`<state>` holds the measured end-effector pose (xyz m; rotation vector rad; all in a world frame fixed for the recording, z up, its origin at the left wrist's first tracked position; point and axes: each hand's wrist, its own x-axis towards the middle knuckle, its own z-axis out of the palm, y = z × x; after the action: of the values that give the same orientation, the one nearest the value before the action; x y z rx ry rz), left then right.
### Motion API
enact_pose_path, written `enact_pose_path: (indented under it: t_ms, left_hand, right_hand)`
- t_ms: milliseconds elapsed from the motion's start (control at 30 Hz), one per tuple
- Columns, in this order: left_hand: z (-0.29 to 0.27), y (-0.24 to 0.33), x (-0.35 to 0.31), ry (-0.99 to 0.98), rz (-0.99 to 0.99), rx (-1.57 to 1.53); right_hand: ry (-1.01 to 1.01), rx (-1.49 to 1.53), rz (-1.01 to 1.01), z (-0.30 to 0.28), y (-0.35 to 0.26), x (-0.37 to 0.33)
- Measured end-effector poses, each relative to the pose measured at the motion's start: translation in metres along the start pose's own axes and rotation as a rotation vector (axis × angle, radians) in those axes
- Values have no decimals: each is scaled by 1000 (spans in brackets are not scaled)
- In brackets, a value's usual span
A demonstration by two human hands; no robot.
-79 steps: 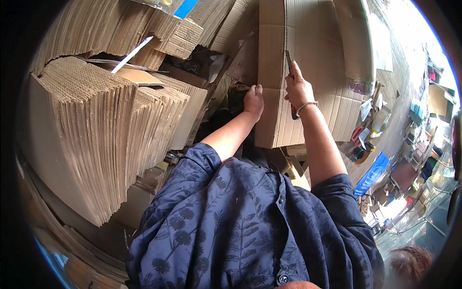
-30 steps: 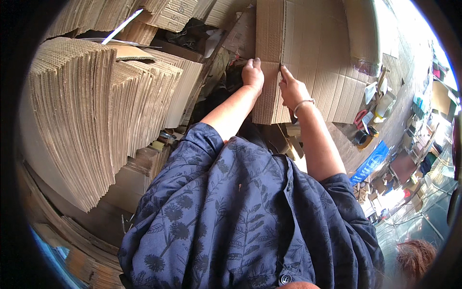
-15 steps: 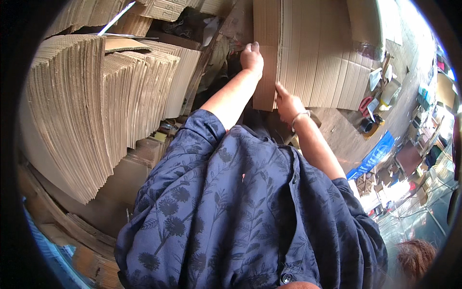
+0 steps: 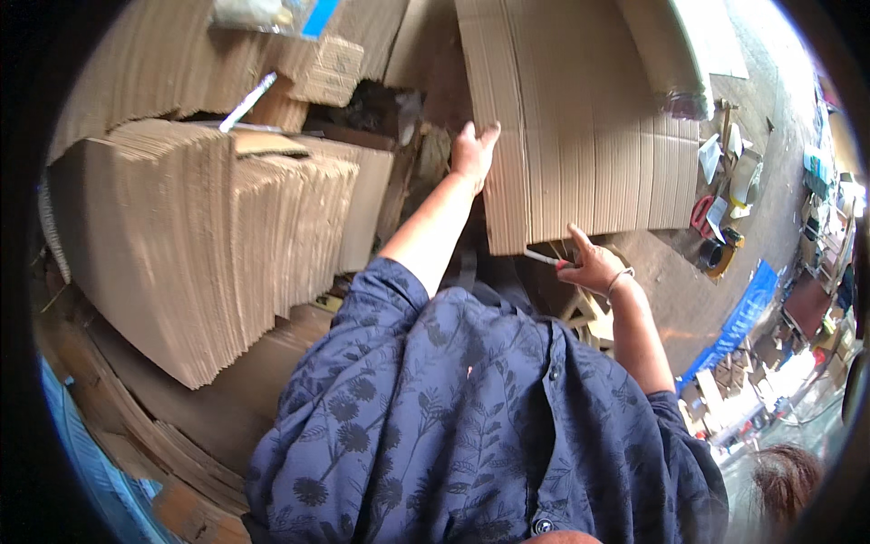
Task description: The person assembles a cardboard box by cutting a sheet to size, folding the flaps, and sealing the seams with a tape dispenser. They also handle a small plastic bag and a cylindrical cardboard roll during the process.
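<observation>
A creased sheet of brown corrugated cardboard lies on the table ahead of me. My left hand is at its left edge, thumb on the top face and the other fingers partly hidden beside the edge. Below the sheet's near edge, my right hand is closed round a knife with a red handle and a thin pale blade. The blade points left toward the sheet's near left corner. The index finger of that hand is stretched up to the near edge.
Tall stacks of cardboard sheets stand at my left, a white strip on top. Right of the sheet, scissors with red handles and a dark tape roll lie on the wooden table. Blue plastic hangs at its edge.
My right hand has moved down and right, off the sheet's left crease, and the knife now shows. My left hand has slid nearer along the edge, its thumb spread. The view has shifted.
</observation>
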<state>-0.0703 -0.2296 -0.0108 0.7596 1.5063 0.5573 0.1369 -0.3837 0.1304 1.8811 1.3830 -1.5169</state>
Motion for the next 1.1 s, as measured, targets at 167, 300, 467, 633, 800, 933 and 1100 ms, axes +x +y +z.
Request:
enact_pose_path:
  t_ms: [167, 300, 467, 633, 800, 933, 1100]
  left_hand:
    - [-23, 4, 10, 143, 135, 139]
    - [-57, -10, 21, 259, 257, 231]
    - [-111, 90, -11, 162, 357, 818]
    - [-139, 144, -54, 123, 511, 259]
    - [-96, 198, -102, -117, 530, -220]
    - [-64, 235, -120, -153, 606, -407]
    - [-35, 264, -129, -188, 795, -430]
  right_hand:
    - [-353, -213, -205, -39, 29, 9]
    - [68, 257, -76, -56, 46, 11]
    - [423, 518, -25, -42, 28, 37]
    - [429, 995, -106, -29, -33, 21]
    - [272, 1253, -490, -42, -88, -14]
    - [115, 1333, -729, -57, -113, -61]
    - [347, 1157, -668, -64, -124, -98]
